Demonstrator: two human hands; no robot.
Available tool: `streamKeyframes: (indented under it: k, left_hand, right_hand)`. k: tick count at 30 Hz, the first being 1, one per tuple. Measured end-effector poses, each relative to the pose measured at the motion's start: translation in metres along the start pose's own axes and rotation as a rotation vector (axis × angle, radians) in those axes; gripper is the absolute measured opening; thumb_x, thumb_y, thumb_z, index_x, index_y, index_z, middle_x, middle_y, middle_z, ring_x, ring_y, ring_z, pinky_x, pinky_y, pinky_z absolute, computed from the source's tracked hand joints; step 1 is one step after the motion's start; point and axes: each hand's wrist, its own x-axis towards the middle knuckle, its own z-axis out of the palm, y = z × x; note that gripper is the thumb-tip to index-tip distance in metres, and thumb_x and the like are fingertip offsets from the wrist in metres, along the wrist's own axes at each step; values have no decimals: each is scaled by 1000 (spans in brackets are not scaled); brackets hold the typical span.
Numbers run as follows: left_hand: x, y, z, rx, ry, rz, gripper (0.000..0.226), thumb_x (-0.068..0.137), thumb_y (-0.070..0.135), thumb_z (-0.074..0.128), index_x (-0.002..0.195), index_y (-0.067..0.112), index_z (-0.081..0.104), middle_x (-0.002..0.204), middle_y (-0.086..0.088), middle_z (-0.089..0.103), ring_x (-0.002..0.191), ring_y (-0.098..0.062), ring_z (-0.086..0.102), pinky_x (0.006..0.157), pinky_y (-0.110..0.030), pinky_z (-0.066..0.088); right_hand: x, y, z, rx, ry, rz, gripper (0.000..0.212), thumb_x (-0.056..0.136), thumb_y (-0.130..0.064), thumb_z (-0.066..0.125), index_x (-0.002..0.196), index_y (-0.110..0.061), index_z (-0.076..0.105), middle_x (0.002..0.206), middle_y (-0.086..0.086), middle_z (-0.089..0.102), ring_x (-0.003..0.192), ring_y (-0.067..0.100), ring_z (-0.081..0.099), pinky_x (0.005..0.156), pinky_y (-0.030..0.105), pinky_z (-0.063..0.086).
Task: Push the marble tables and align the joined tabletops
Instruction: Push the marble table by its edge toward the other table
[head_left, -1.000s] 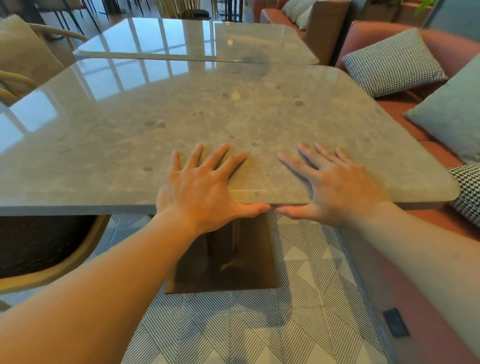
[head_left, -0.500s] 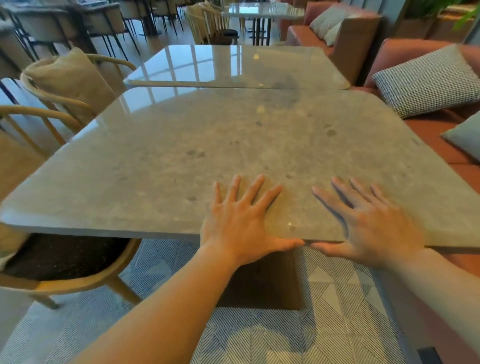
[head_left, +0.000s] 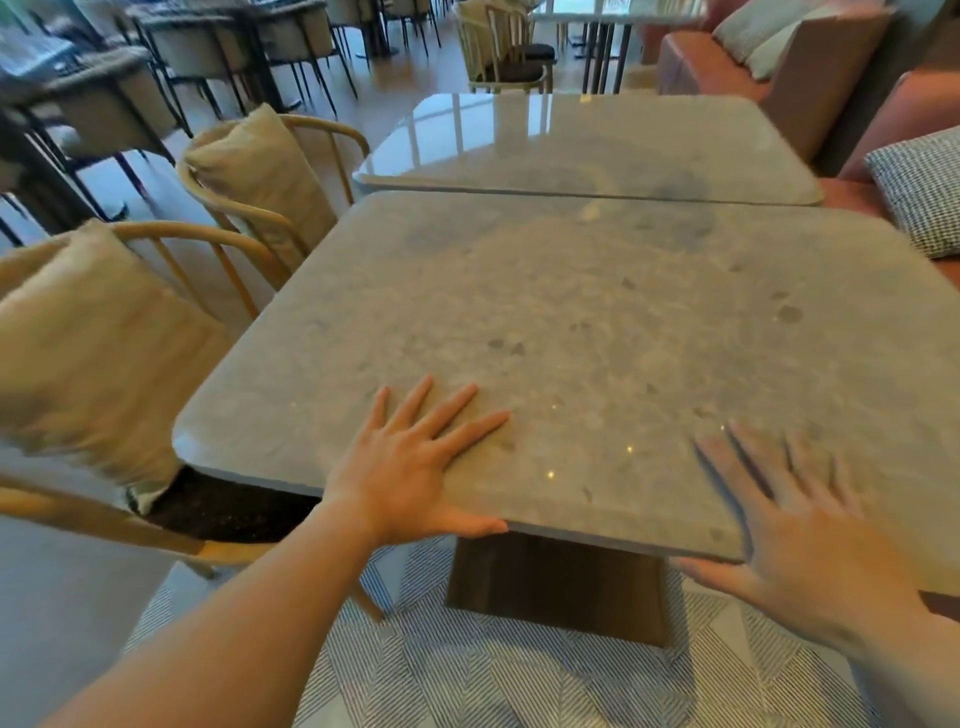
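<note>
Both hands, left (head_left: 410, 467) and right (head_left: 800, 525), lie spread flat on the near marble table's (head_left: 597, 322) front edge, cushioned chairs (head_left: 104, 332) crowding its left side.

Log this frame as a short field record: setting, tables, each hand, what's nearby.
setting: cafe-like room, patterned rug under the table
near table: grey marble top, dark pedestal base
far table: same marble, butted against near table's far edge, offset to the left
left hand: flat on near edge, fingers spread, thumb under the rim
right hand: motion-blurred at near edge, thumb below the rim
left side: wooden chairs with beige cushions
right side: checked cushion
</note>
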Motion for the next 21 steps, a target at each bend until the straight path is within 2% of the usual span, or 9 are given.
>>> streamKeyframes:
  k: [3,8,12,21]
  left_hand:
    - [2,-4,1,-39,28,4,107,61,109,19,149,67,-26,180,16,-4,168,-36,2,131,-68,3]
    - [6,-11,4,-5,23,19,109,58,112,8,149,67,-29,179,17,-9,168,-35,-3,131,-67,0]
    - [11,-19,4,12,35,24,109,63,109,16,155,64,-21,180,17,-6,168,-34,-2,130,-65,-1]
    - [10,-18,6,20,80,30,109,63,109,13,157,63,-17,180,15,0,168,-35,5,130,-65,6]
  right_hand:
    - [19,-38,-9,3,73,-115,104,81,-93,32,153,-22,55,153,15,59,135,56,57,103,76,48]
    - [28,-44,-5,-21,163,-145,103,78,-93,35,153,-25,56,153,15,59,135,56,57,104,75,46]
    - [32,-49,-4,14,195,-148,104,77,-92,37,152,-24,58,154,16,58,136,57,56,106,76,44]
    - [32,-48,-3,22,175,-136,106,77,-96,31,157,-29,49,159,13,53,142,53,51,110,74,42]
